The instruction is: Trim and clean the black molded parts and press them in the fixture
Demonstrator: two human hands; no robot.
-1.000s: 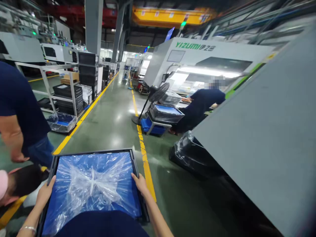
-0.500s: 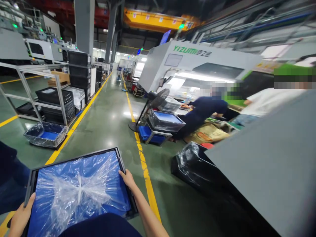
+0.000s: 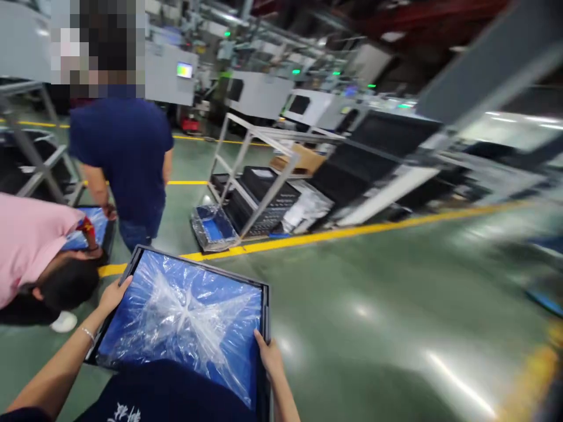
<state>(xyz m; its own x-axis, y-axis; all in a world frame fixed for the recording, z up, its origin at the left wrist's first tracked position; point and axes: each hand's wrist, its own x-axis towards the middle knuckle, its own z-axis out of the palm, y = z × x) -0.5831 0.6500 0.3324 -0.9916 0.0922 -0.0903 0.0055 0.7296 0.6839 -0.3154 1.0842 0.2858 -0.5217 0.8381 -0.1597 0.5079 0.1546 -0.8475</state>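
Note:
I carry a black tray (image 3: pixel 265 305) lined with blue sheet and clear crinkled plastic film (image 3: pixel 189 310) against my body. My left hand (image 3: pixel 112 295) grips the tray's left rim, fingers curled over the edge. On the right rim, my right hand (image 3: pixel 269 355) is closed around the edge near the front corner. A bracelet shows on my left wrist.
A person in a navy shirt (image 3: pixel 123 158) stands just beyond the tray. Another person in pink (image 3: pixel 30 246) bends low at the left. A metal rack (image 3: pixel 259 176) with black crates and a bagged tray (image 3: pixel 211 228) stands behind a yellow floor line (image 3: pixel 352 231). Green floor spreads to the right.
My view has swung sharply left, away from the white machine aisle toward the rack and the two people. Both hands keep their hold on the tray.

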